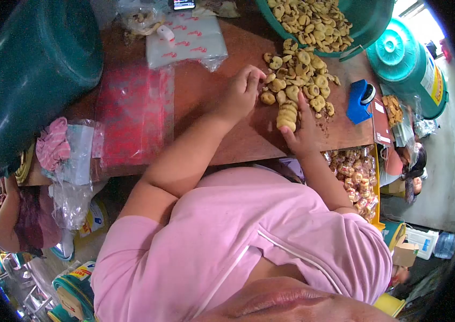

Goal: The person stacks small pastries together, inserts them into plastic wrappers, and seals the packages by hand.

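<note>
A loose pile of round yellow-brown cookies lies on the brown table, with crumbs around it. A short row of cookies rests lengthwise along my right hand, gripped between the thumb at its near end and the fingers beside it. At the pile's left edge is my left hand, its fingers bent together in a pinch. Whatever those fingertips hold, if anything, is too small to make out.
A green basin of cookies stands behind the pile. Right of it are a blue tape dispenser and a lidded green bucket. Printed plastic bags and a red plastic sheet lie leftward. Packed cookies fill a yellow crate below.
</note>
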